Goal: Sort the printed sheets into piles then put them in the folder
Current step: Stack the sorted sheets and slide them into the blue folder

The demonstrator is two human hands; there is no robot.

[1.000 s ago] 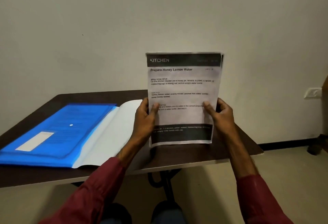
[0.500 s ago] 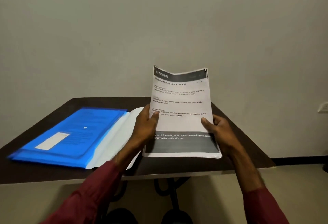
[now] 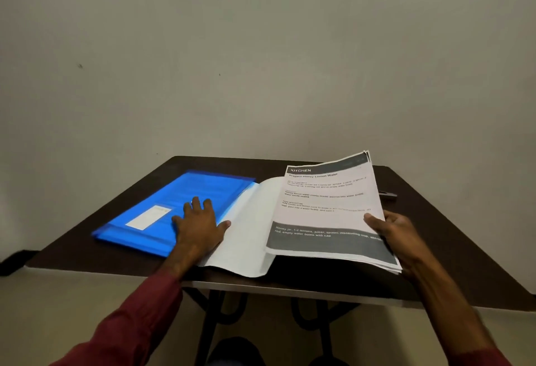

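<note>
On the left half of the table (image 3: pixel 435 249), item one: a blue folder (image 3: pixel 179 200), lying flat and slanted, its far end reaching toward the back edge. It bears a white label (image 3: pixel 149 217) on its cover. Our left hand (image 3: pixel 198 228) rests palm down on the folder's near right part, just beside the label, fingers straight and spread, thumb pointing toward the sheets.

Item two: a white leaf (image 3: pixel 246 235) spreads out from under the folder's right side toward the table's middle and nearly reaches the front edge. Whether it is a folder flap or a loose page we cannot tell.

Item three: the printed sheets (image 3: pixel 324 206), a thin stack headed "KITCHEN", over the right half of the table. It is tilted, far edge raised, and its left side overlaps the white leaf. Our right hand (image 3: pixel 397 232) pinches it at the near right edge, thumb on top and fingers hidden beneath. Whether the stack touches the table we cannot tell.

Item four: a small dark object (image 3: pixel 388 194), too small to identify, near the right edge behind the stack.
</note>
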